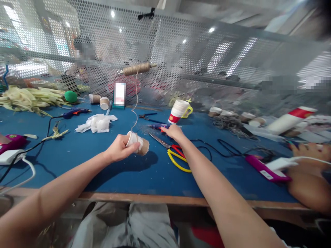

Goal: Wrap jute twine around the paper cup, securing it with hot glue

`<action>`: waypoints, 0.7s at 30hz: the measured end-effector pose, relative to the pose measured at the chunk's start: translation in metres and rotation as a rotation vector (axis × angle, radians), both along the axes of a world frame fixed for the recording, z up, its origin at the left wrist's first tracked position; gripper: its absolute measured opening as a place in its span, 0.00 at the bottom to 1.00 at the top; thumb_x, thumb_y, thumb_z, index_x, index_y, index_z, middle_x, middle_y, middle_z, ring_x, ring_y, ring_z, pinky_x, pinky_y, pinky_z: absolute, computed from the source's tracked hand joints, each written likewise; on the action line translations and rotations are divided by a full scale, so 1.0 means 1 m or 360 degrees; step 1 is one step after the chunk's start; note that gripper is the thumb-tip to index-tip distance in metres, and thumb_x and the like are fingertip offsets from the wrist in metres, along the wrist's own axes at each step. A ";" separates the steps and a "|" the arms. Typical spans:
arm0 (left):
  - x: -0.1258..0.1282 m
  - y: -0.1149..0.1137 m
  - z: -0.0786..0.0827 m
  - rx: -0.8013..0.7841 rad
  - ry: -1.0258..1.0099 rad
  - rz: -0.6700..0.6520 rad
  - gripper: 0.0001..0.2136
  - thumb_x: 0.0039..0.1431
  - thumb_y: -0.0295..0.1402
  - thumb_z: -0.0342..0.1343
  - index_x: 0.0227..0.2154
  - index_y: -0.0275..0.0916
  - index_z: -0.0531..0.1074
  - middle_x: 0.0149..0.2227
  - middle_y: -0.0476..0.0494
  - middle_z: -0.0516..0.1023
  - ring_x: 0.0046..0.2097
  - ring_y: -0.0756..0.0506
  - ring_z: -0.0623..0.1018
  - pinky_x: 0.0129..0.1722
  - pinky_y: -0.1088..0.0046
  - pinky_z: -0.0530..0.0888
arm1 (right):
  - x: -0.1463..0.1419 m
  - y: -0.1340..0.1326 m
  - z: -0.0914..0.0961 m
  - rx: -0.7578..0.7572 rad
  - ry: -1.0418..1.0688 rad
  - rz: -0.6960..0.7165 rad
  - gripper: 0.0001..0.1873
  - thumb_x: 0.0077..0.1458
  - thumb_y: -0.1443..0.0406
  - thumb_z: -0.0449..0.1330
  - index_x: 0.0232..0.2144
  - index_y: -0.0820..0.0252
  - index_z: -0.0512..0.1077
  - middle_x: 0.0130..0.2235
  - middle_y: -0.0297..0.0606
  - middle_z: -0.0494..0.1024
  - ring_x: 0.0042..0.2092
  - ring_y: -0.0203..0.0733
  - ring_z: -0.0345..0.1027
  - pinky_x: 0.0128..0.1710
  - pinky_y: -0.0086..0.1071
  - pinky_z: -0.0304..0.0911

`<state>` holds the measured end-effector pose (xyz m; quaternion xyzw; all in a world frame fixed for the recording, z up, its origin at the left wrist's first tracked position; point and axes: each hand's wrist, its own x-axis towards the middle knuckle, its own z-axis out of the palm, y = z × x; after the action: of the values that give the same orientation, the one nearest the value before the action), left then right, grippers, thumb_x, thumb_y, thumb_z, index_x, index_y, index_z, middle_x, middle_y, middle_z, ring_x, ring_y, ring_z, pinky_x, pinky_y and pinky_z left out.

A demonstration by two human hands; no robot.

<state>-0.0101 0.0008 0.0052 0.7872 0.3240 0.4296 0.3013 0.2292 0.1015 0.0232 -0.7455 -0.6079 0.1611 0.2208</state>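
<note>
1. Currently, in the head view, a paper cup is held by the left hand, whose fingers and thumb are closed around its side. It is tilted above the blue table, with its mouth turned to the upper left.
2. The cup's base end is covered in brown twine, while white is shown nearer the rim. A loose strand of twine is run from the cup up to a spool set against the perforated panel.
3. A blue glue gun lying on the table is touched by the right hand. Its fingers are curled at the handle; whether they are fully closed on it cannot be told.
4. Scissors with red and yellow handles are partly covered by the right forearm. Pliers are seen just beyond the glue gun, near a cup stack.
5. Crumpled white tissue is seen beyond the left hand.
</note>
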 end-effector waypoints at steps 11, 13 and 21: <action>0.003 -0.005 0.001 0.0338 0.0100 -0.0126 0.12 0.55 0.32 0.46 0.18 0.34 0.63 0.19 0.49 0.64 0.23 0.54 0.62 0.25 0.77 0.61 | -0.066 -0.066 0.024 -0.0366 0.0766 0.1083 0.30 0.49 0.44 0.47 0.25 0.62 0.75 0.33 0.41 0.76 0.35 0.39 0.66 0.39 0.33 0.57; 0.004 -0.006 0.001 0.0432 0.0146 -0.0145 0.13 0.54 0.32 0.46 0.16 0.34 0.62 0.19 0.50 0.63 0.23 0.54 0.61 0.25 0.77 0.61 | -0.072 -0.070 0.021 -0.0417 0.0988 0.1089 0.26 0.46 0.45 0.52 0.24 0.62 0.75 0.31 0.40 0.76 0.33 0.37 0.65 0.38 0.33 0.57; 0.006 -0.010 0.002 0.0083 0.0100 -0.0139 0.14 0.53 0.36 0.48 0.17 0.33 0.63 0.19 0.51 0.60 0.22 0.54 0.59 0.23 0.78 0.58 | -0.073 -0.081 0.020 -0.0203 0.1630 0.0897 0.10 0.37 0.62 0.64 0.23 0.62 0.70 0.28 0.34 0.73 0.30 0.32 0.62 0.36 0.31 0.57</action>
<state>-0.0044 -0.0091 0.0068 0.8213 0.2873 0.3993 0.2889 0.1564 0.0207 0.0431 -0.3942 -0.5875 0.5895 0.3898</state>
